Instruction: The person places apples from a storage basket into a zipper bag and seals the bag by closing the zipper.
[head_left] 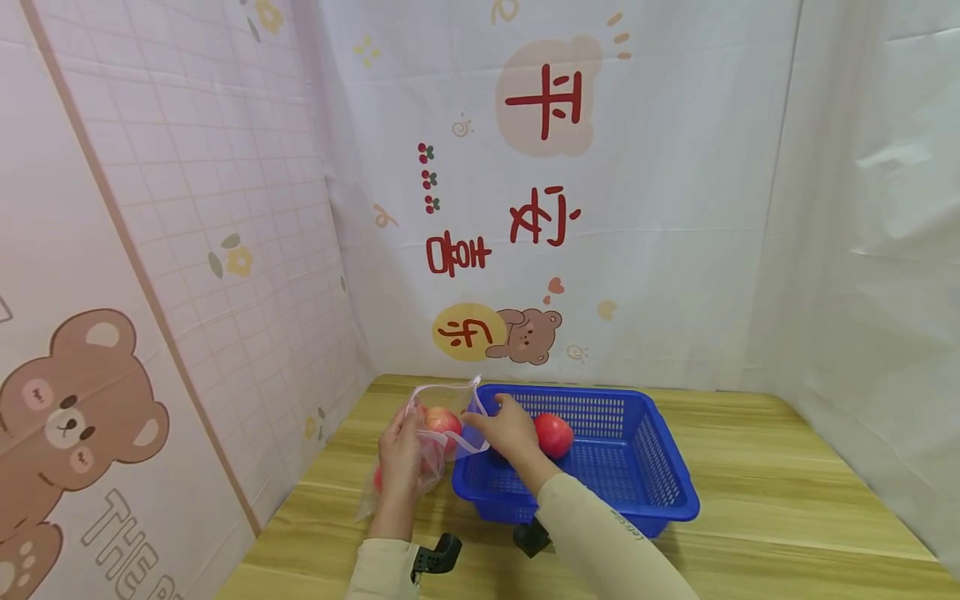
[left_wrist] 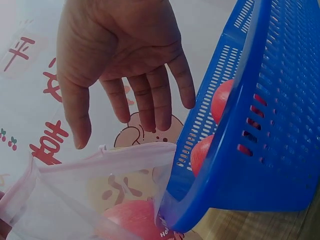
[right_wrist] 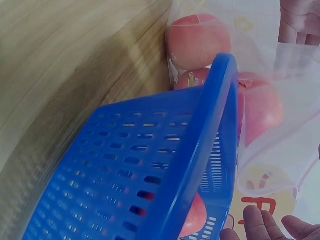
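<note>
My left hand [head_left: 400,450] grips the rim of a clear zip bag [head_left: 367,498] with a pinkish edge, holding its mouth spread. Several red apples [right_wrist: 199,42] lie inside, one apple [head_left: 442,421] high near the mouth. Beside the bag's right edge, over the left end of a blue plastic basket [head_left: 675,467], is my right hand [head_left: 512,429]. Its fingers hang loosely apart with nothing in them, as the left wrist view shows the right hand [left_wrist: 125,55] above the bag's mouth. Two apples are in the basket, one apple [head_left: 553,435] plainly visible beside my right wrist.
Both bag and basket rest on a wood-grain table [head_left: 787,483]. The basket's raised rim stands right against the bag's side. Behind them hangs a white printed curtain [head_left: 675,208], with more printed cloth at the left and right sides.
</note>
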